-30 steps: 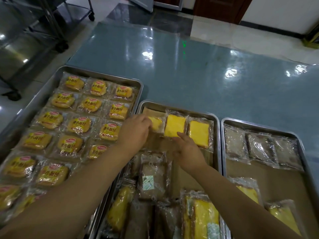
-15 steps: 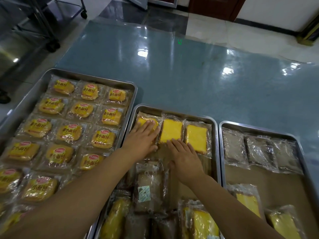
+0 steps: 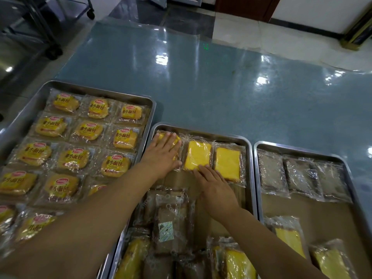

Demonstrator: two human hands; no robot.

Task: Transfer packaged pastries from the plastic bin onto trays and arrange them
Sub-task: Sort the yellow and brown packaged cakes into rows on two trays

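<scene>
Three wrapped yellow cake slices lie in a row at the far end of the middle metal tray [image 3: 250, 158]. My left hand [image 3: 164, 153] lies flat, fingers straight, on the leftmost yellow slice [image 3: 160, 136] in the tray's far left corner. My right hand [image 3: 216, 186] rests flat just below the middle yellow slice [image 3: 198, 155], fingertips touching its near edge. The third yellow slice [image 3: 227, 163] lies to the right. Loose wrapped pastries [image 3: 171, 224], brown and yellow, are heaped at the tray's near end.
The left tray [image 3: 100, 91] holds several rows of wrapped round buns. The right tray [image 3: 302, 150] has three brown packets along its far end and yellow slices [image 3: 289, 238] at its near end. Glossy blue-green table surface [image 3: 201, 77] stretches beyond the trays.
My left hand has gone from gripping the leftmost slice to lying flat on it in the tray corner. My right hand has flattened and stayed below the middle slice.
</scene>
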